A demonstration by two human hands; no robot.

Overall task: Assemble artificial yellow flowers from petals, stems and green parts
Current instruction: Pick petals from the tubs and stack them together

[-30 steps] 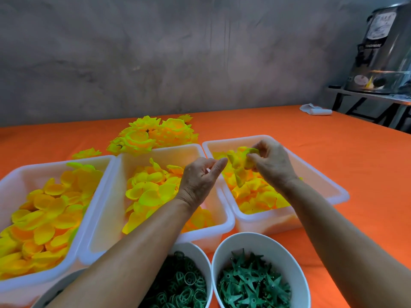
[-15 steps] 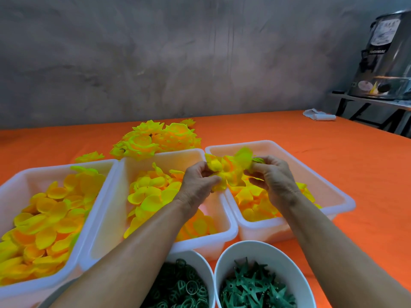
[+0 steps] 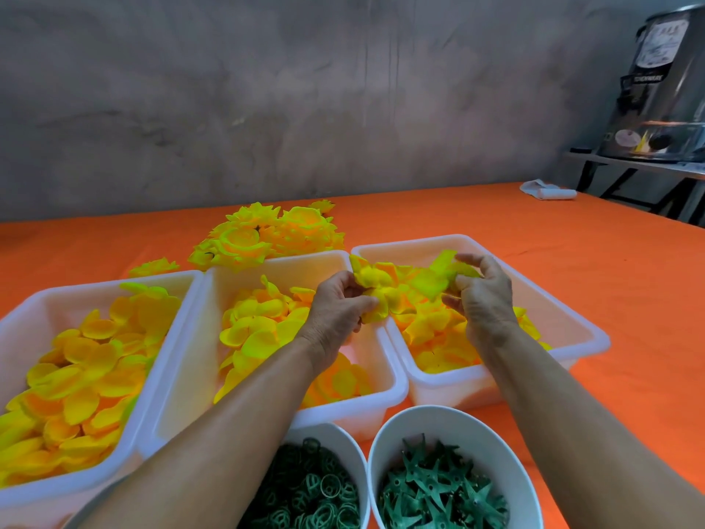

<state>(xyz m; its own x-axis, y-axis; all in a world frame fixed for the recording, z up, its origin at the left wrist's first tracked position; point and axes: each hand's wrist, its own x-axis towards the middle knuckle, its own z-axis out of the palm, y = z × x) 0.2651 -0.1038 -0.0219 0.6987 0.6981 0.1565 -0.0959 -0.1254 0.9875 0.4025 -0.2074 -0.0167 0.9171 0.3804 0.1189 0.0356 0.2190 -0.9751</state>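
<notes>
1. Petals everywhere right now: my left hand [image 3: 335,303] is pinching a yellow petal cluster [image 3: 375,288], fingers curled round it, over the gap between the middle tub [image 3: 393,379] and the right tub [image 3: 572,318].
2. My right hand [image 3: 482,295] is holding a greener-yellow petal piece [image 3: 438,274] just beside that cluster, fingers curled on its edge. The two pieces are touching or nearly so, can't quite tell.
3. Both hands are hovering above the right tub, which is holding loose yellow-orange petals.
4. The middle tub and the left tub [image 3: 23,318] are also sitting full of yellow petals, side by side on the orange worktop [image 3: 610,261].
5. Nearest me, one white bowl [image 3: 343,444] is holding green rings, and the bowl on its right [image 3: 496,433] is holding green star-shaped parts.
6. A pile of finished yellow flowers [image 3: 267,234] is lying behind the middle tub.
7. A white cloth [image 3: 547,190] is lying at the far right corner.
</notes>
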